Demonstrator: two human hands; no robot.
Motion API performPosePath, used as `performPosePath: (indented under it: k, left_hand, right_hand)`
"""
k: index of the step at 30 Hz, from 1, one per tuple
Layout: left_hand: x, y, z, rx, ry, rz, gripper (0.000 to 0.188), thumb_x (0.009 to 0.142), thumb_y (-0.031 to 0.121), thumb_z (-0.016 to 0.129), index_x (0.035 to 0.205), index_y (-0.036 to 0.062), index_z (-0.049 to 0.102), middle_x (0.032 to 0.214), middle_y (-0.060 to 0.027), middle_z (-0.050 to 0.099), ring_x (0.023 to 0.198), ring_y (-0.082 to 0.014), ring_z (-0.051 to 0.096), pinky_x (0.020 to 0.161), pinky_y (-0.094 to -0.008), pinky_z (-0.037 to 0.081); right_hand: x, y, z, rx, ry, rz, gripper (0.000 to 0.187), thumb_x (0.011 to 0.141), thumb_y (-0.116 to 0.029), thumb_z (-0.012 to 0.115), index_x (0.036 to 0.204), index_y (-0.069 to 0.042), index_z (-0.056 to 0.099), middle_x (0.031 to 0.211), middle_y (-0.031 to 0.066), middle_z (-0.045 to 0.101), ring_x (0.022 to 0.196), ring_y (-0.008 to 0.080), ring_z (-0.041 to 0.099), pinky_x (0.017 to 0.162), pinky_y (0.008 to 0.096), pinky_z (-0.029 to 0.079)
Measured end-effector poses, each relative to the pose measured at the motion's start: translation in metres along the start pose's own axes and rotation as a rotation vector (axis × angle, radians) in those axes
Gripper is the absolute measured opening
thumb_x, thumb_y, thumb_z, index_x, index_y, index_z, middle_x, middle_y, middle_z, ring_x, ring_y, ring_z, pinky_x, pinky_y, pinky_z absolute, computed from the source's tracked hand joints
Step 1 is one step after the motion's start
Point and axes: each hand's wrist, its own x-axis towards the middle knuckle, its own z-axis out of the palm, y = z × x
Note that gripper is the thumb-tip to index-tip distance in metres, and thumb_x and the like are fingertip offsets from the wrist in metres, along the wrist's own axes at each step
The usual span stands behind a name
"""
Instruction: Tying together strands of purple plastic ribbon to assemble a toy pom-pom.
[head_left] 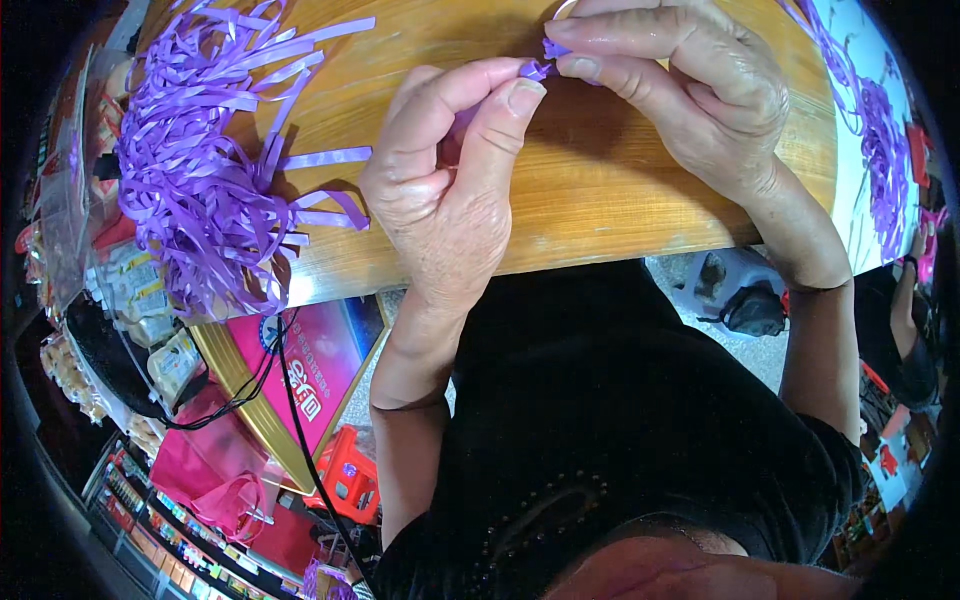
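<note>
Above the wooden table (pixel 620 215), near its far side, both my hands work on a small piece of purple ribbon (pixel 537 70). My left hand (pixel 450 180) pinches it between thumb and index fingertip, and a folded or twisted bit sticks out. Close beside it, my right hand (pixel 700 90) is closed on another bit of the purple ribbon, thumb against fingers. A thin pale loop shows at the top edge by the right fingers; its kind is unclear. To the left lies a large tangled heap of purple ribbon strips (pixel 200 170), some ends trailing toward my left hand.
More purple ribbons (pixel 885 160) lie on a white surface at the right. Below the table's left edge stand a pink gold-framed board (pixel 310 370), a red plastic stool (pixel 350 475) and hanging black cables (pixel 290 370). Another person's arm (pixel 903 310) shows at far right.
</note>
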Motion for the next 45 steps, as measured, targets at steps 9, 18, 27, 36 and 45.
performPosePath:
  k: [9,18,27,36,45]
  left_hand:
    - [-0.001,-0.001,0.002,-0.05,0.002,-0.001,0.018,0.077,-0.008,0.064,0.093,-0.0012,0.065,0.088,-0.0054,0.064,0.08,-0.0105,0.058,0.077,-0.0218,0.047]
    - [-0.001,0.002,0.001,0.007,0.001,0.01,0.016,0.077,-0.007,0.065,0.092,-0.0016,0.065,0.086,-0.005,0.063,0.08,-0.0105,0.057,0.075,-0.0216,0.046]
    - [-0.002,0.001,0.001,0.024,-0.009,0.018,0.016,0.077,-0.006,0.066,0.092,-0.0023,0.065,0.085,-0.0046,0.062,0.079,-0.0104,0.057,0.074,-0.0209,0.045]
    - [0.001,-0.002,0.002,0.087,-0.039,0.098,0.015,0.075,-0.004,0.069,0.089,0.0003,0.066,0.075,-0.0014,0.057,0.066,-0.0061,0.048,0.059,-0.0183,0.037]
    - [0.002,-0.002,0.004,-0.017,-0.027,0.147,0.012,0.076,-0.002,0.07,0.087,0.001,0.066,0.071,0.0007,0.053,0.057,-0.0027,0.042,0.049,-0.016,0.032]
  right_hand:
    - [0.017,0.072,0.047,0.339,0.388,-0.922,0.017,0.073,-0.002,0.072,0.09,0.0,0.069,0.084,0.0101,0.065,0.075,0.0176,0.064,0.064,0.0242,0.051]
    - [0.004,0.019,0.012,0.235,-0.121,0.097,0.017,0.074,0.0,0.07,0.091,0.001,0.068,0.087,0.0107,0.065,0.077,0.0179,0.063,0.066,0.025,0.051]
    - [0.002,-0.002,-0.004,0.2,-0.147,0.12,0.017,0.073,0.001,0.071,0.09,0.001,0.068,0.084,0.011,0.065,0.076,0.0187,0.063,0.066,0.0256,0.05]
    - [0.014,0.051,0.031,0.668,0.209,-0.835,0.014,0.072,0.001,0.072,0.086,0.002,0.068,0.083,0.0112,0.065,0.073,0.0192,0.063,0.064,0.0271,0.05]
    - [0.01,0.057,0.028,0.892,-0.038,-0.678,0.014,0.076,0.004,0.067,0.09,0.003,0.067,0.084,0.011,0.066,0.081,0.0166,0.06,0.07,0.0253,0.049]
